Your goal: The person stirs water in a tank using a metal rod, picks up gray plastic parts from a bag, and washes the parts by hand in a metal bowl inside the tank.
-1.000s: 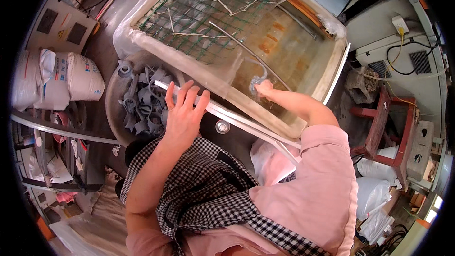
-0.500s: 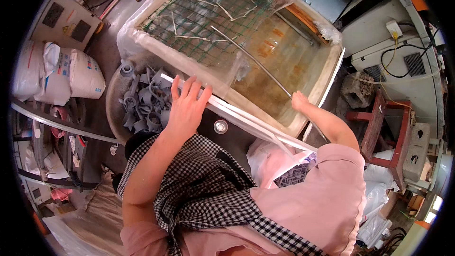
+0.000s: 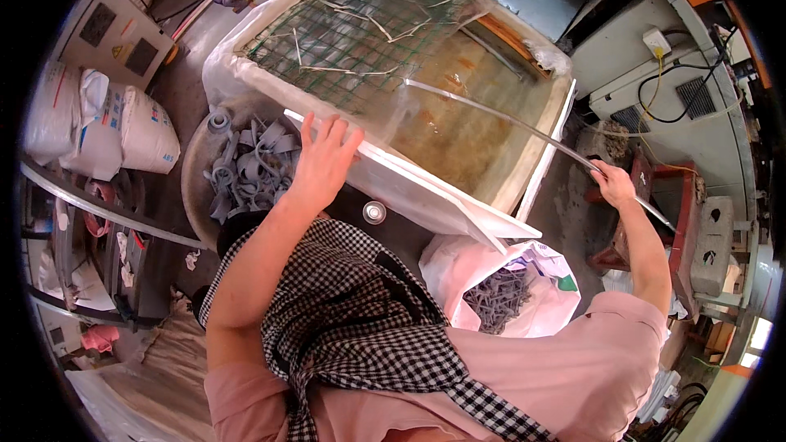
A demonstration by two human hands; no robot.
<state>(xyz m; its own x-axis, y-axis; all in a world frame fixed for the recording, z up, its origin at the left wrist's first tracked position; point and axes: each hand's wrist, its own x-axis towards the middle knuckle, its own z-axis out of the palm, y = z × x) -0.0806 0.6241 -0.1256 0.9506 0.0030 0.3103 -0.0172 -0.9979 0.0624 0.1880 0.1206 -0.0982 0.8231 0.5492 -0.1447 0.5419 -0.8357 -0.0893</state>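
My right hand (image 3: 616, 187) is closed around a long thin metal rod (image 3: 501, 117), out past the right side of a big pale tub (image 3: 219, 67). The rod slopes over murky brownish water (image 3: 458, 151), its far end near the middle of the tub. Along the tub's near side stands a white board (image 3: 409, 178); my left hand (image 3: 322, 165) has its fingers bent over the top edge of that board. A green wire grid (image 3: 315, 45) with thin pale strips on it covers the tub's left part.
Left of the board, a round bin (image 3: 195, 184) holds grey curved plastic pieces. An opened white sack (image 3: 446, 266) of thin grey pieces stands near my right arm. Full white sacks (image 3: 147, 131) are at the left, a red stand (image 3: 684, 258) and concrete block (image 3: 714, 237) at the right.
My right hand has moved right and outward with the rod, which now lies flatter across the tub. The opened sack shows more fully. My left hand stays at the board's edge.
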